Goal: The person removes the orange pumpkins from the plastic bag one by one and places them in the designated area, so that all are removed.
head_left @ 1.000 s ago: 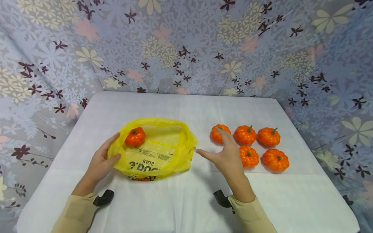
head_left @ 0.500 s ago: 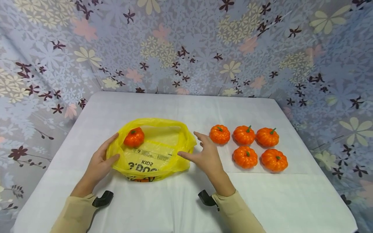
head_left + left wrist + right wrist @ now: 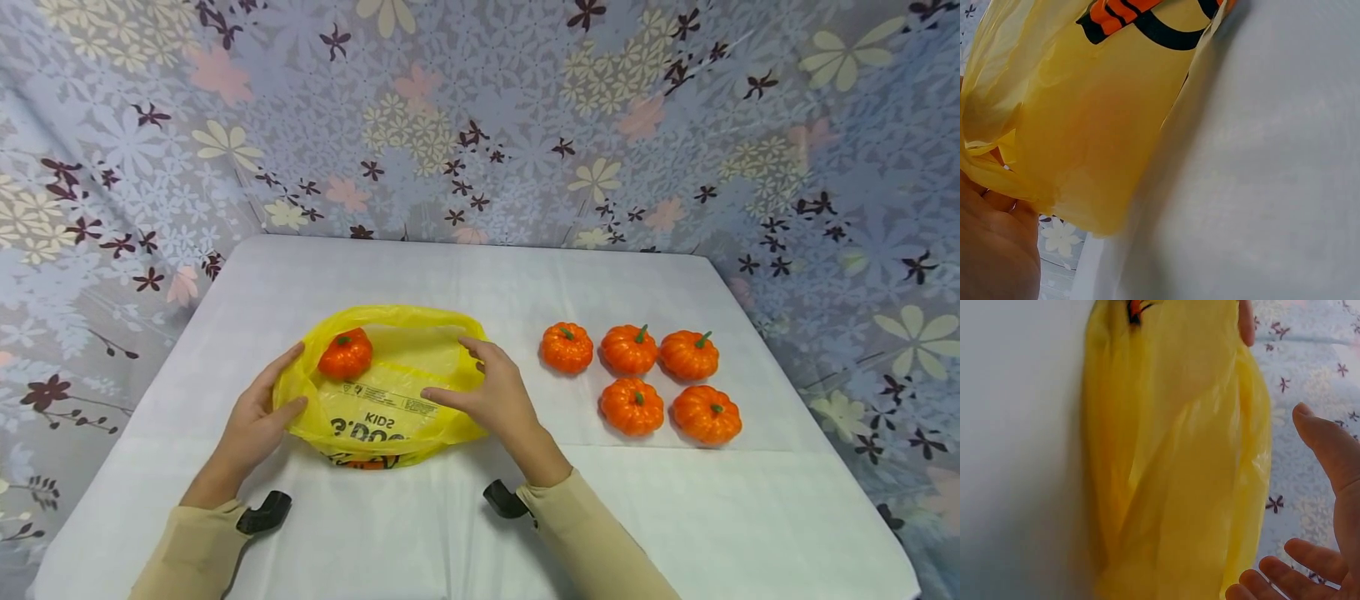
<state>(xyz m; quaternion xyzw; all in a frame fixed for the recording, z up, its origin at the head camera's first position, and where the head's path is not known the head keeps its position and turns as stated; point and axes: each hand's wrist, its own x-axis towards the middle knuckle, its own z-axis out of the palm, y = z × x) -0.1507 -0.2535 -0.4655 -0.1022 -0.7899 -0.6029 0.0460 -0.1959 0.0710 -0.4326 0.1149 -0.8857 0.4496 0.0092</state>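
Note:
A yellow plastic bag (image 3: 405, 446) with dark printing lies mouth-up in the head view, left of the middle. Inside it, near its left side, sits a small orange toy pumpkin (image 3: 346, 353) with a green stem. The left hand (image 3: 255, 429) holds the bag's left rim, its fingers partly hidden behind the plastic; the left wrist view shows the palm (image 3: 997, 250) beside the bag's side. Over the bag's right rim is the right hand (image 3: 498, 392), thumb and fingers spread apart and nothing between them.
Several more toy pumpkins (image 3: 628, 349) stand in two rows on the white-covered table (image 3: 675, 517), right of the bag. A floral cloth (image 3: 480, 125) hangs behind the table and along its sides. Each wrist carries a black device (image 3: 506, 499).
The right hand has moved left, from over the nearest pumpkins to over the bag's right rim, with nothing in it. The left hand and the bag have stayed almost still.

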